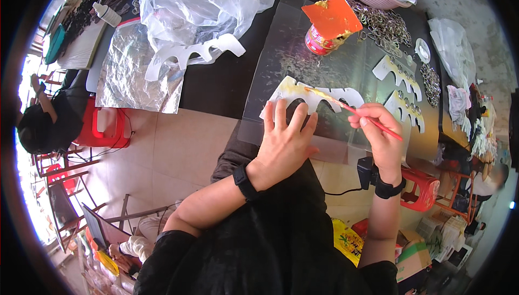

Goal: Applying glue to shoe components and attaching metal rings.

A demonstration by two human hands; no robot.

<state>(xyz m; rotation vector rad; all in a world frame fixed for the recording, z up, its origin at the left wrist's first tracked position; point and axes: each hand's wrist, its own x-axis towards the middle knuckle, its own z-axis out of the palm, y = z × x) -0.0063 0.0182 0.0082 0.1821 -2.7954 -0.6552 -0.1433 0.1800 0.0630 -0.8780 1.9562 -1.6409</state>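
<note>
The left hand (286,135) lies flat with its fingers spread, pressing down on a white scalloped card cutout (316,98) smeared with yellow glue. The cutout rests on a clear plastic sheet (303,52) near the front edge of the dark tabletop (216,84). The right hand (381,133) is closed in a pinch around a thin red brush stick (373,122), whose tip reaches onto the cutout's right part. Behind the cutout stands a red glue can (324,38) with an orange lid tilted on top. More white cutouts (403,87) lie toward the right edge beside a heap of metal rings (386,22). A sheet of silver foil (138,71) hangs over the front edge at the left.
</note>
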